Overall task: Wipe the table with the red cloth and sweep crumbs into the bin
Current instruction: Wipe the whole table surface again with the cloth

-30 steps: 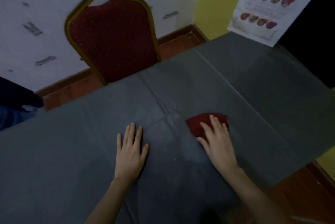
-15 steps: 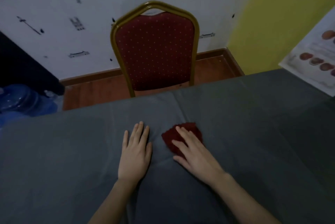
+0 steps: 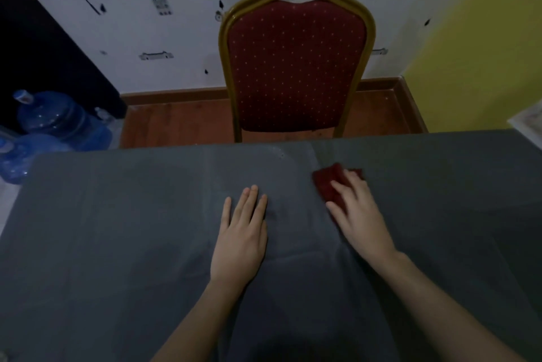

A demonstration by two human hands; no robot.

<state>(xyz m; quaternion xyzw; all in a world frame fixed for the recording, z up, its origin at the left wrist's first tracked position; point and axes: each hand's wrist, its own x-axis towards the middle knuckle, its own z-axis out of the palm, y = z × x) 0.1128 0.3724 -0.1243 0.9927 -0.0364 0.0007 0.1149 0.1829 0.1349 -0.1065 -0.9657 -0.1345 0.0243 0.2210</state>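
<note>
A folded red cloth (image 3: 327, 185) lies on the grey-clothed table (image 3: 132, 215), near its far edge and right of centre. My right hand (image 3: 359, 215) lies flat on the cloth, pressing it to the table and covering most of it. My left hand (image 3: 242, 232) rests palm down on the bare tablecloth a little to the left, fingers together, holding nothing. A few pale specks (image 3: 280, 153) show near the far edge. No bin is in view.
A red padded chair with a gold frame (image 3: 296, 68) stands just behind the table's far edge. Blue water jugs (image 3: 55, 118) sit on the floor at the far left. A white poster's corner (image 3: 528, 124) shows at the right edge.
My head has turned left, bringing the chair to centre. My right hand has slid the red cloth left toward the left hand, then away from me toward the far edge. The left hand stayed flat.
</note>
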